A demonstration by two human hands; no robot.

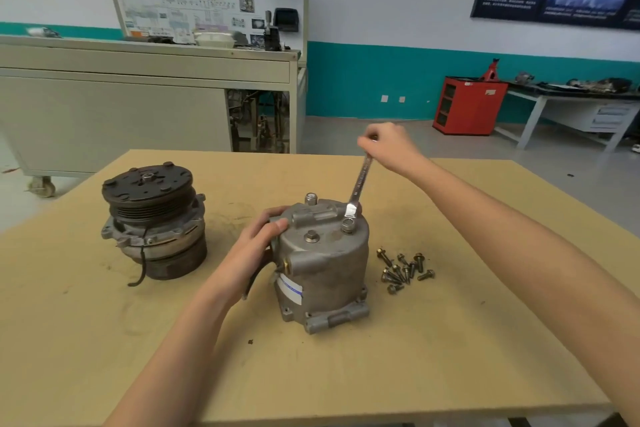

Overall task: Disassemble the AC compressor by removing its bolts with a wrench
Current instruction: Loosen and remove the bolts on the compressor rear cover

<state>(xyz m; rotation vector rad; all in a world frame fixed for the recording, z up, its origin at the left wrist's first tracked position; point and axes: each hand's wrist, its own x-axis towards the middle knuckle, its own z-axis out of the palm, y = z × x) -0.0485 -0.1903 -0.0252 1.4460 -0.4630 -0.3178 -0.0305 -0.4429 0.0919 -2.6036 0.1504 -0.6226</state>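
Note:
A grey aluminium compressor body (322,267) stands upright in the middle of the table. My left hand (258,246) grips its upper left edge, thumb on top. My right hand (389,146) holds the far end of a silver wrench (360,184), whose ring end sits on a bolt (348,226) on the right of the body's top face. Two more bolts stand on that top face, one at the centre (311,236) and one at the back (310,198).
The removed clutch and pulley section (154,218) sits on the table to the left. Several loose bolts (403,269) lie in a pile right of the body. The tan table (381,374) has its front edge close to me. Workshop benches stand behind.

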